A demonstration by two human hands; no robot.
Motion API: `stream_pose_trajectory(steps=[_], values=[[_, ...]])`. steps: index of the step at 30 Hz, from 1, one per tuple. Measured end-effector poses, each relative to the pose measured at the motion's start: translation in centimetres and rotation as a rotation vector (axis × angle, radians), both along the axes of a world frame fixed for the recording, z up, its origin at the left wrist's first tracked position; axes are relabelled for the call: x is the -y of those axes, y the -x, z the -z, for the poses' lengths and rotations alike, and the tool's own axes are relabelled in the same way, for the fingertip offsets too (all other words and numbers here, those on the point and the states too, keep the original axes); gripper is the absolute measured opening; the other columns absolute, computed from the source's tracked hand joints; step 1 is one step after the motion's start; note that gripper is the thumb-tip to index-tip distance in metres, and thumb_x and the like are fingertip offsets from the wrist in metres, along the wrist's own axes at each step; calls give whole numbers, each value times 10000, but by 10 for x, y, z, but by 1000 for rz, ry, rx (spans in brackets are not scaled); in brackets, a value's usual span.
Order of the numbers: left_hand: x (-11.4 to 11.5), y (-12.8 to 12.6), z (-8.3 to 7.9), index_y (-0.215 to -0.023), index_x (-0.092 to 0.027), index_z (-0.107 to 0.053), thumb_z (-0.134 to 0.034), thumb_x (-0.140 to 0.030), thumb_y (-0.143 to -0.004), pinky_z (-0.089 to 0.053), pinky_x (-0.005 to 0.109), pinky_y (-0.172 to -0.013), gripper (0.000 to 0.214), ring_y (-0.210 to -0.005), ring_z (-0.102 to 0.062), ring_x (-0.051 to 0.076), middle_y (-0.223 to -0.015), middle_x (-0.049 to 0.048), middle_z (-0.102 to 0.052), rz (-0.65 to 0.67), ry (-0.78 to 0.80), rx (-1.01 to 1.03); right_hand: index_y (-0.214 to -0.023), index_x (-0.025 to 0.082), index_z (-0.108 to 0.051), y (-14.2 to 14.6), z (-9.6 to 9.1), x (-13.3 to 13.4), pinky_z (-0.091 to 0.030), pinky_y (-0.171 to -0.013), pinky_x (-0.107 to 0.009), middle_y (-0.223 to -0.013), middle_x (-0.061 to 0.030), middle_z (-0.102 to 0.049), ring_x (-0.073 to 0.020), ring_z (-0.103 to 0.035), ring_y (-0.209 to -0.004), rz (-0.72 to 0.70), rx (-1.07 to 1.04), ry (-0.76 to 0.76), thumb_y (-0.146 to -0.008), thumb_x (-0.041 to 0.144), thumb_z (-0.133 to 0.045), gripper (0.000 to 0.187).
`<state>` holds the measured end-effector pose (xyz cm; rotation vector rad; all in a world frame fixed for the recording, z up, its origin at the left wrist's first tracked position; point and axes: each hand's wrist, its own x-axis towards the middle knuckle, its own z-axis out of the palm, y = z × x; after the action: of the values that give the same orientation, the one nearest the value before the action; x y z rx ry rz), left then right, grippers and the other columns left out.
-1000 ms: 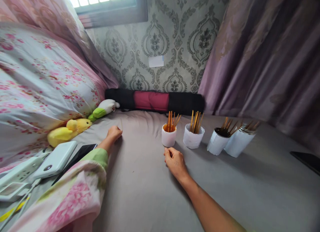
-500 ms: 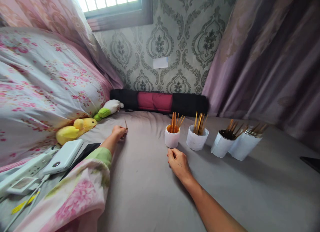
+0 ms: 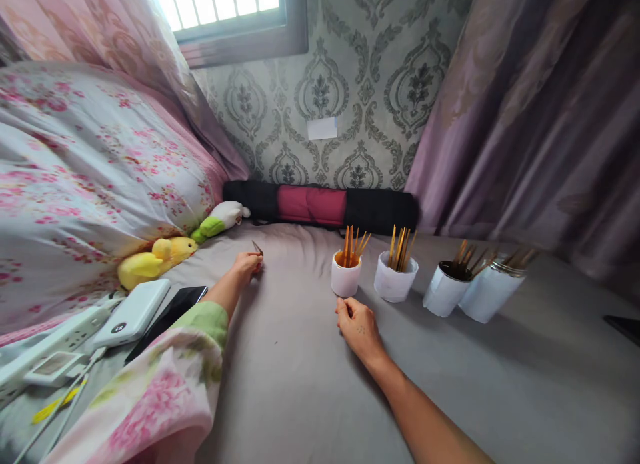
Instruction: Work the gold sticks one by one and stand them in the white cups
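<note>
My left hand [image 3: 247, 262] reaches out over the grey sheet [image 3: 300, 384] and pinches a thin brown stick [image 3: 257, 248] that points up and to the left. My right hand [image 3: 357, 327] rests on the sheet with its fingers curled, just in front of the nearest white cup [image 3: 345, 277]. That cup holds several orange-brown sticks [image 3: 352, 242]. Three more white cups stand in a row to its right, each with sticks: the second [image 3: 395, 280], the third [image 3: 444, 288] and the fourth [image 3: 489, 288], the last two leaning right.
A black and red roll [image 3: 320, 205] lies along the patterned wall. At left a flowered quilt [image 3: 85, 177], a yellow plush toy [image 3: 153, 259], a green-white one [image 3: 220, 219], a white power bank [image 3: 131, 305], a black phone [image 3: 167, 311] and a power strip [image 3: 45, 344]. Purple curtain [image 3: 540, 117] at right.
My left hand has picked a stick up off the sheet and shifted a little to the right with it. My right hand has stayed by the first cup.
</note>
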<state>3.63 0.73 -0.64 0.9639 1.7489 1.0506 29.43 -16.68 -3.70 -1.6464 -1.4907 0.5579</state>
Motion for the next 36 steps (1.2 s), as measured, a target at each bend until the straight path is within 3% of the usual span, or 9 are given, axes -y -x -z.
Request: stream_pose_trajectory(steps=[5, 9, 12, 19, 26, 36], values=[[11, -11, -3, -1114, -140, -534, -517, -313, -848, -495, 368, -754, 318, -898, -573, 174, -1080, 83, -565, 16, -50, 78, -671, 196, -585, 0, 0, 0, -356, -482, -206, -611, -41, -653, -125, -558, -487, -1, 0, 0, -862, 398, -370, 351], [22, -18, -5, -883, -105, -610, -585, -174, -758, -431, 203, -519, 145, -543, -514, 79, -656, 2, -537, 1, -114, 149, -667, 194, -593, 0, 0, 0, -359, -481, -210, -622, -46, -659, -128, -562, -491, -2, 10, -14, -860, 395, -374, 355], [29, -23, -5, -796, -115, -617, -603, -133, -678, -361, 173, -443, 120, -439, -431, 54, -532, -46, -445, -18, -156, 207, -660, 192, -597, -1, 1, -1, -359, -477, -210, -628, -48, -662, -128, -564, -491, 0, 9, -19, -857, 395, -380, 357], [46, -37, 0, -798, -108, -630, -587, -112, -646, -339, 170, -429, 159, -428, -405, 43, -531, -49, -438, -25, -215, 341, -677, 194, -596, -1, 4, -2, -355, -480, -213, -598, -36, -645, -128, -561, -482, -5, 9, -21, -856, 406, -367, 360], [65, -50, 6, -775, -122, -603, -573, -114, -692, -364, 166, -441, 89, -489, -501, 52, -702, 29, -595, -22, -235, 451, -671, 193, -595, -2, 4, -2, -353, -479, -213, -596, -34, -643, -128, -559, -488, -7, 11, -31, -855, 415, -368, 367], [94, -69, 8, -835, -127, -612, -627, -162, -686, -362, 163, -437, 155, -511, -504, 50, -747, 44, -622, 50, -266, 524, -681, 184, -610, -3, 5, -3, -351, -454, -208, -525, -26, -615, -131, -554, -466, -6, -10, -27, -849, 417, -372, 374]])
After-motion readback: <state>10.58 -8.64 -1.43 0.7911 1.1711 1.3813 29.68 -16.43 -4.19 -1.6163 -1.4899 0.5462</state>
